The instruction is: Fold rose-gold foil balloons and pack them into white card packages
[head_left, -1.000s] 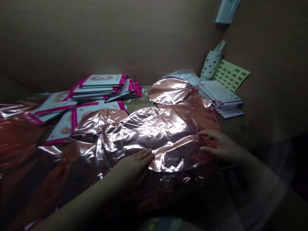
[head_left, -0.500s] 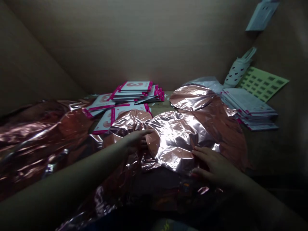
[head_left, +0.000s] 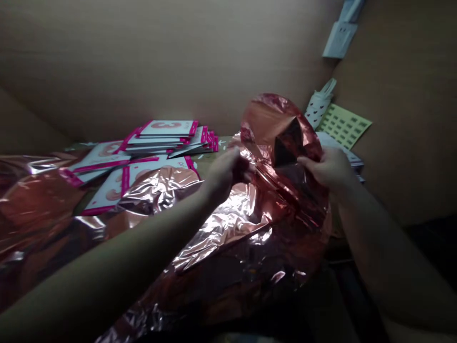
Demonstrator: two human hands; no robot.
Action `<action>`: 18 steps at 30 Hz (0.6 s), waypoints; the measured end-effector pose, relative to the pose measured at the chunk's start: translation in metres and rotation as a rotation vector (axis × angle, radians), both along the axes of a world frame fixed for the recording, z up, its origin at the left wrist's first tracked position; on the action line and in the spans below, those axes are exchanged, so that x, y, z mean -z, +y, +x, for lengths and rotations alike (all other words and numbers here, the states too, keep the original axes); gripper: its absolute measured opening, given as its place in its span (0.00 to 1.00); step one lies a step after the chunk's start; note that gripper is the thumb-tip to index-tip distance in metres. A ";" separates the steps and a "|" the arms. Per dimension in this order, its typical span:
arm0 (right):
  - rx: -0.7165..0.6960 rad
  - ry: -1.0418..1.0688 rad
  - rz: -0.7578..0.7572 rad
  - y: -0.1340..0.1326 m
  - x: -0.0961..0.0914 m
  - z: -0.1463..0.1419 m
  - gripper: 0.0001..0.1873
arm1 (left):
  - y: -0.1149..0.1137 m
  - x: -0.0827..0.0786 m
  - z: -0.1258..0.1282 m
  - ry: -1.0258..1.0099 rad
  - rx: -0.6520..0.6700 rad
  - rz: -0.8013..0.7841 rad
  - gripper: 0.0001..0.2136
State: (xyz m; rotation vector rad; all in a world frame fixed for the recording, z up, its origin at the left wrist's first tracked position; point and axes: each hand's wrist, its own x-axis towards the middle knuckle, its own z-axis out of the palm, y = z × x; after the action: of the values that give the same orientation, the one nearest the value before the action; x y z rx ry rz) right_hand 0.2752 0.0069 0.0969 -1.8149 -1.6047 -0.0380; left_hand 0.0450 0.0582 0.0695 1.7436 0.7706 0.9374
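The raised foil balloon (head_left: 274, 124) and right hand (head_left: 330, 169) hide most of the card stack (head_left: 337, 142).

Foil balloons (head_left: 221, 228) spread before me, over the tabletop (head_left: 217, 143). Behind them, left: stacked card packets (head_left: 166, 136). Behind, right: a label sheet (head_left: 344, 125) leaning on the cardboard wall (head_left: 400, 119), a wall socket (head_left: 339, 40) above it.

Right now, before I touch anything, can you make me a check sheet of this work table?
Surface: brown tabletop, mostly under foil and packets.
Job's things: rose-gold foil balloon, lifted between both hands; more foil lies below it.
Clutter: pink-edged packets in a loose pile, the top one printed with a 3; rolled heart-print paper; green label sheet.
Grips: left hand pinches the foil; right hand holds its edge.
Cables: nothing seen.
Surroundings: cardboard walls; white wall socket.
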 end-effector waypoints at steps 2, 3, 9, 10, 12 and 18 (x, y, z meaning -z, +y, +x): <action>0.018 0.093 -0.059 0.026 -0.008 0.036 0.16 | -0.008 0.032 0.002 0.178 0.171 0.241 0.13; 0.022 0.128 -0.089 0.037 -0.008 0.050 0.16 | -0.012 0.047 0.005 0.248 0.255 0.335 0.10; 0.202 0.006 -0.245 0.069 0.009 0.087 0.16 | -0.017 0.083 0.056 0.473 0.567 0.606 0.16; 0.219 -0.033 -0.278 0.070 0.010 0.089 0.16 | -0.015 0.085 0.065 0.503 0.594 0.637 0.16; 0.225 -0.088 -0.327 0.071 0.009 0.091 0.15 | -0.014 0.089 0.079 0.558 0.611 0.677 0.19; 0.155 -0.301 -0.316 0.053 -0.007 0.049 0.13 | -0.017 0.103 0.099 0.653 0.511 0.689 0.32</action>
State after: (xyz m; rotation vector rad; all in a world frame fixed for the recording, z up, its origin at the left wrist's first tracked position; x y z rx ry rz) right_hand 0.3243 0.0597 0.1044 -2.2638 -1.7480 -0.1410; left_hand 0.1441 0.0412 -0.0337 2.7493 0.3465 0.2632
